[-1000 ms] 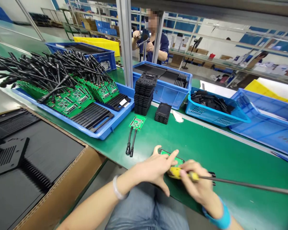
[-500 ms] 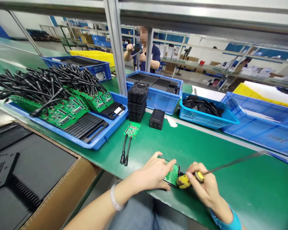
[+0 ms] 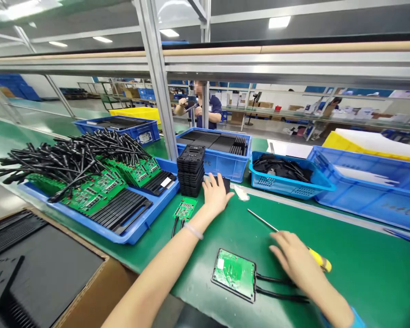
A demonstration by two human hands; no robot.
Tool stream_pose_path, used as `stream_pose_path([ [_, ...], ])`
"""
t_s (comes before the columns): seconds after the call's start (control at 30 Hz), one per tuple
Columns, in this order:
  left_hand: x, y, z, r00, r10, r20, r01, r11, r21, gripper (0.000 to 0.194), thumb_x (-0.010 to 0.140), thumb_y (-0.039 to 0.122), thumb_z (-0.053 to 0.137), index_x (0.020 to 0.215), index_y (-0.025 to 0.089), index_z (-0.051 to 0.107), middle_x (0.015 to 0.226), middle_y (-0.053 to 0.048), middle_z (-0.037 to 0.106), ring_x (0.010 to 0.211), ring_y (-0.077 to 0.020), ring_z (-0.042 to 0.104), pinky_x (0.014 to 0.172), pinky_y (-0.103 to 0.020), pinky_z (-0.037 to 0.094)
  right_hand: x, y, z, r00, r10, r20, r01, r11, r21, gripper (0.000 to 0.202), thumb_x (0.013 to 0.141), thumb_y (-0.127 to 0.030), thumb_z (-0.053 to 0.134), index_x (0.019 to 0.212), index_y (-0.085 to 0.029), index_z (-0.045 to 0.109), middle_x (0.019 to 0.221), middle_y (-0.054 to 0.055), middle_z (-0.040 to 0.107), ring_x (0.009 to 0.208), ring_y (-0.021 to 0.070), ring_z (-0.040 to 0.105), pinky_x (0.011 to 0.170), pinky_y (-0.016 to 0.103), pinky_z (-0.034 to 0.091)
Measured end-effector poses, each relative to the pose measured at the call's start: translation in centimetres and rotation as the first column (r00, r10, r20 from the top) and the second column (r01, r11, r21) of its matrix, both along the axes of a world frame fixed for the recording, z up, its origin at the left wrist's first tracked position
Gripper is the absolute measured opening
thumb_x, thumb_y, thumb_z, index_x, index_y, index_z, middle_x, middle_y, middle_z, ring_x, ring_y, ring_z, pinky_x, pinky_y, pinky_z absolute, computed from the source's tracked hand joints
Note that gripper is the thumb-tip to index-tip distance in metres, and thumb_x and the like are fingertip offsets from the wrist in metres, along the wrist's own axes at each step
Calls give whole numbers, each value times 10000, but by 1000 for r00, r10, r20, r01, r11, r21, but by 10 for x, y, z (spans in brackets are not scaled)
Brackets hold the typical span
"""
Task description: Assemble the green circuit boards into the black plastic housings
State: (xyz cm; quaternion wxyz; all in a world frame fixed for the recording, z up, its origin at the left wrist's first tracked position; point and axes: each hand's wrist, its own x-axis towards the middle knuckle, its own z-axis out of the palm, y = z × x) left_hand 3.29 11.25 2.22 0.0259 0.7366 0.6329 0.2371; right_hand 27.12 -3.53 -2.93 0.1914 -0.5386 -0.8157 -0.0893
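My left hand reaches out with spread fingers over a short stack of black plastic covers, which it partly hides; I cannot tell whether it touches them. A taller stack of black plastic cases stands just left of it. Near the front edge lies a green circuit board set in a black case, two black cables running right from it. My right hand is open above those cables, fingers stretched out. A screwdriver with a yellow handle lies on the bench partly under that hand.
Another circuit board with cables lies beyond my left forearm. A blue tray holds cabled boards and black panels. At the back stand a blue crate, a light blue basket and a larger blue bin. A metal post rises behind.
My left hand has left the board in the case and moved forward to the short stack. My right hand has let go of the screwdriver, now lying on the bench. The view has tilted up.
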Motion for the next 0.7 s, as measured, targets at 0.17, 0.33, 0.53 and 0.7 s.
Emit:
stream_pose_path([
  [0.17, -1, 24, -7, 988, 51, 147, -40, 996, -77, 909, 780, 248, 717, 1440, -84, 188, 1222, -369, 533, 1219, -453, 485, 974, -542, 402, -72, -44, -6, 988, 152, -31, -154, 939, -306, 665, 757, -349, 700, 1370, -185, 500, 1365, 171, 543, 1214, 354, 541, 961, 470, 511],
  [0.33, -10, 14, -4, 900, -4, 437, 25, 999, -42, 979, 664, 93, 734, 1479, 12, 199, 1362, -296, 417, 1306, -439, 384, 1061, -524, 319, -87, -65, -11, 980, -8, -197, -60, 940, -337, 837, 699, -168, 673, 1471, -209, 351, 1289, 154, 551, 1078, 298, 613, 856, 374, 554],
  [0.53, -29, -31, 1, 478, -3, 878, 144, 987, -75, 776, 728, 260, 723, 1399, 99, 369, 1354, -197, 489, 1295, -323, 450, 1072, -409, 366, -72, -73, 16, 705, -315, -635, -287, 693, -662, 194, 731, -272, 672, 886, -161, 710, 799, 46, 633, 770, 205, 631, 719, 284, 510],
  [0.7, -47, -104, -8, -59, 207, 977, 386, 907, -169, 366, 801, 335, 650, 1109, 141, 615, 982, -125, 717, 937, -270, 683, 850, -396, 532, -59, -89, 9, -164, -753, -638, -632, 576, -518, 256, 690, -374, 798, 806, -162, 716, 737, 19, 698, 683, 141, 650, 694, 225, 519],
])
